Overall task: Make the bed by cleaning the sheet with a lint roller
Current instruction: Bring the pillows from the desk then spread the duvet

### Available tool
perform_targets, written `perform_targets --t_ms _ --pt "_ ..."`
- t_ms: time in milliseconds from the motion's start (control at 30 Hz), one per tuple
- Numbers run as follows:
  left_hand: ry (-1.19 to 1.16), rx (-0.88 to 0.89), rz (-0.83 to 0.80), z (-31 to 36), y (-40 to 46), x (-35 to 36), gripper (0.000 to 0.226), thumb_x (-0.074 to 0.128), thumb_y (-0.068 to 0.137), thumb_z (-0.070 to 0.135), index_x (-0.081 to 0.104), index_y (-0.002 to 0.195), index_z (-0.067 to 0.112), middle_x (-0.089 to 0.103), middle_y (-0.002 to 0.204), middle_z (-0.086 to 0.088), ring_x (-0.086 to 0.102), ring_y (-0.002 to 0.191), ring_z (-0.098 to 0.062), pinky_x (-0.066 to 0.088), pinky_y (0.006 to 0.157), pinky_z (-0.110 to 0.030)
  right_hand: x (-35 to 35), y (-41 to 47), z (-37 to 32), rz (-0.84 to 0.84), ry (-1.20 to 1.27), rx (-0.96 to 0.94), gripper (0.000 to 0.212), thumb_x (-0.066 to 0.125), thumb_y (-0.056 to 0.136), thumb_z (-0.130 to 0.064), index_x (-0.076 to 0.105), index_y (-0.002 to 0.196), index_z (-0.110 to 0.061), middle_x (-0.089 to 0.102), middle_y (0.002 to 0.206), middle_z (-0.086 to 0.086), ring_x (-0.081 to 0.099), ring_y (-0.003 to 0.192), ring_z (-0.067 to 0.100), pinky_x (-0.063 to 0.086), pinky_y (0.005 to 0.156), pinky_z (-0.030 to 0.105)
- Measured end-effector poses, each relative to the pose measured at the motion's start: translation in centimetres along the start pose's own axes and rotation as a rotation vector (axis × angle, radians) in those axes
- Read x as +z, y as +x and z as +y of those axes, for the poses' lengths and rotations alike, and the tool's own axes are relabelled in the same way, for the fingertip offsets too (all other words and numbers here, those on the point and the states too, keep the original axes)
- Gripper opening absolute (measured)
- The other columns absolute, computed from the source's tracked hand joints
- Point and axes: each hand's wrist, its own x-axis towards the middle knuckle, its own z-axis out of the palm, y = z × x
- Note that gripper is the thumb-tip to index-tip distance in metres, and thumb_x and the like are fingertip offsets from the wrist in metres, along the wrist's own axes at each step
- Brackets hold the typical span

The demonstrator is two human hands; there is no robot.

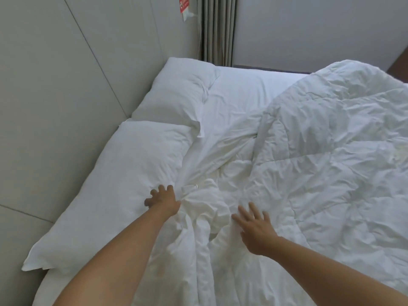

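While both my arms reach out over the bed, the head view shows me at the clearing stage, well ahead of any rolling: my left hand is at the seam where the near pillow meets a bunched ridge of the duvet, fingers loosely curled and pressing in, and I cannot tell for sure whether that grip has actually caught cloth or only rests against it. My right hand lies spread on the crumpled duvet edge just beside that ridge, fingers straight, its grip released and holding nothing. The sheet, the thing I am meant to clean, shows bare only in the strip between the far pillow and the duvet, running back toward the curtain; the rest of it is buried under the duvet heaped to my right. No lint roller appears anywhere in this view, so I judge the next move is to draw the duvet off toward the foot to uncover the sheet, then fetch the roller. As for containers, none is in sight, and the only thing bearing anything is the bed, with two pillows along the padded wall and the duvet on it.
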Motion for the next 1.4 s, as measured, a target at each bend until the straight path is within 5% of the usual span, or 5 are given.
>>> perform_targets --t_ms 400,733,900,1167,1400 --pt "0.096 -0.145 0.163 -9.9 15.2 4.6 0.109 0.043 0.076 0.092 -0.025 0.152 0.054 -0.025 0.166 -0.017 -0.015 0.144 -0.064 0.006 0.109 -0.084 -0.9 14.9 -0.1 0.147 -0.012 0.036 0.053 0.022 0.098 -0.053 0.042 0.142 -0.030 0.049 0.143 -0.001 0.046 0.132 0.028 0.035 0.107 0.045" --pt "0.065 0.039 0.556 -7.9 20.8 11.7 0.109 0.048 0.065 0.092 0.050 0.152 0.025 0.028 0.155 -0.040 0.016 0.145 -0.063 0.003 0.108 -0.083 -8.5 34.2 -1.0 0.448 1.332 0.685 0.087 0.076 0.058 -0.077 0.058 0.111 -0.011 0.067 0.101 0.004 0.068 0.092 0.025 0.058 0.088 0.041" --pt "0.038 0.054 0.568 -7.9 21.9 12.3 0.111 0.044 0.066 0.093 0.049 0.152 0.023 0.027 0.157 -0.040 0.016 0.146 -0.062 0.004 0.109 -0.084 -10.0 38.1 -3.1 0.275 1.218 0.790 0.017 0.061 0.083 -0.018 0.054 0.093 -0.006 0.058 0.087 0.013 0.061 0.072 0.031 0.060 0.074 0.044" --pt "-0.076 0.075 0.683 -8.6 24.3 13.7 0.093 0.051 0.086 0.070 0.019 0.163 0.030 0.031 0.155 -0.038 0.025 0.145 -0.061 0.010 0.110 -0.084 -26.1 42.0 -3.4 0.664 1.632 0.166 0.017 0.059 0.095 -0.028 0.054 0.106 -0.017 0.057 0.099 0.005 0.059 0.088 0.023 0.046 0.069 0.032" --pt "-0.042 0.111 0.585 -9.1 23.7 13.4 0.081 0.040 0.097 0.056 -0.004 0.160 0.032 0.014 0.159 -0.042 0.008 0.146 -0.065 -0.023 0.109 -0.076 -13.1 33.9 -2.7 0.450 0.758 0.219 0.063 0.051 0.097 -0.039 0.033 0.155 -0.020 0.048 0.151 0.009 0.046 0.136 0.027 0.036 0.114 0.039"
